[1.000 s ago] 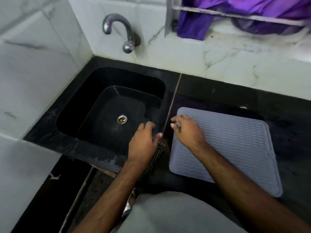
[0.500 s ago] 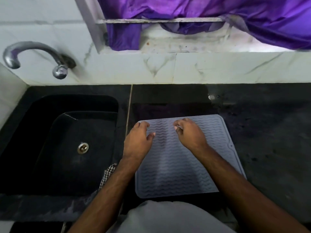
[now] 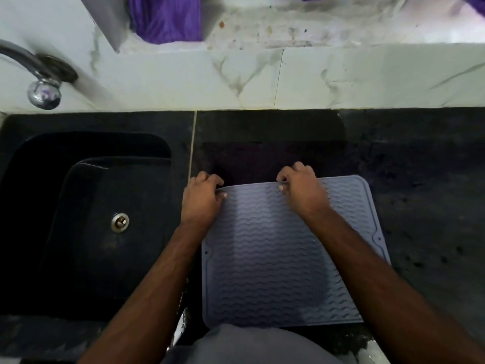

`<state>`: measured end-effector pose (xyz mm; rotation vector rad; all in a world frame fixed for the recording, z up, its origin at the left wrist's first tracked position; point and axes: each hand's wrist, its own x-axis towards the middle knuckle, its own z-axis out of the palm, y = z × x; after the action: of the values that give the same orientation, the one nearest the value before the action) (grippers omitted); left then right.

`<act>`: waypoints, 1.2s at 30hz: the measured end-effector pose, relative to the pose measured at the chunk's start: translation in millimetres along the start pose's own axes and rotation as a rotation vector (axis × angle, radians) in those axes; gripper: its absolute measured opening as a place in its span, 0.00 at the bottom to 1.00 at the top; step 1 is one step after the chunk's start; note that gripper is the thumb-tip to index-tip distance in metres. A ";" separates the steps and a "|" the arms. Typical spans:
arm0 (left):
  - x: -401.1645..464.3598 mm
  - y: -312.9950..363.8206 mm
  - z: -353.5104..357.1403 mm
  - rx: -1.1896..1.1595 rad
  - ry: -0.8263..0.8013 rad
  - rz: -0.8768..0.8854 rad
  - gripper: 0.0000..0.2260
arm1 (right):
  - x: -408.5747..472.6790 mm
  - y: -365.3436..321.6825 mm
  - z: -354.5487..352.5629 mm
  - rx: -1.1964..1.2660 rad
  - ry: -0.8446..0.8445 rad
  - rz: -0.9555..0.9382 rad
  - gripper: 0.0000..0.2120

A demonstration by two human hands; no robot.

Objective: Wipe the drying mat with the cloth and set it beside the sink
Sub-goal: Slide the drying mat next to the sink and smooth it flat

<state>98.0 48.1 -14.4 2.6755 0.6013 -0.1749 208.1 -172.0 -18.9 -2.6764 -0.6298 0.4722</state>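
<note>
On the black counter (image 3: 409, 164) just right of the sink (image 3: 86, 206), the grey-blue drying mat (image 3: 283, 258) lies flat with its wavy-ribbed face up. Its shape is close to square, so a long axis is hard to call; if anything, the longer sides seem to run from the person's body toward the back wall, with the wavy ribs crossing it from left to right. The far edge points at the marble-tiled wall (image 3: 341, 77), and the near edge is partly covered by the person's grey clothing at the bottom of the view. The left hand (image 3: 202, 200) sits at the mat's far left corner, fingers curled over the edge and thumb on top, pinching it. The right hand (image 3: 301, 190) grips the same far edge nearer its middle, fingers hooked over the rim and thumb pressing on the ribbed surface. Between the two hands the edge looks slightly raised off the counter. A chrome tap (image 3: 39, 80) juts from the wall above the sink's back left, and purple fabric (image 3: 165, 19) hangs on the ledge above the tiles.
</note>
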 end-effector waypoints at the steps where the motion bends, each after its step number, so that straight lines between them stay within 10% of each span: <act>1: 1.5 0.7 -1.0 0.004 0.002 0.001 0.09 | 1.1 1.7 -2.1 -0.002 -0.007 -0.015 0.04; 12: -32.3 31.8 -40.1 -0.397 0.312 -0.006 0.03 | -16.1 38.3 -47.5 -0.003 -0.046 -0.164 0.04; 25: -27.2 34.5 -86.8 -0.302 0.525 -0.096 0.05 | -32.4 8.5 -96.1 -0.113 0.518 -0.301 0.07; 36: 71.4 38.1 -77.1 -0.075 0.233 -0.303 0.07 | 56.3 -11.9 -66.9 -0.386 0.360 -0.096 0.06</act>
<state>181.5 74.9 54.9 2.5372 1.0640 0.0784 277.6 -152.2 31.7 -2.9584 -0.7974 -0.1775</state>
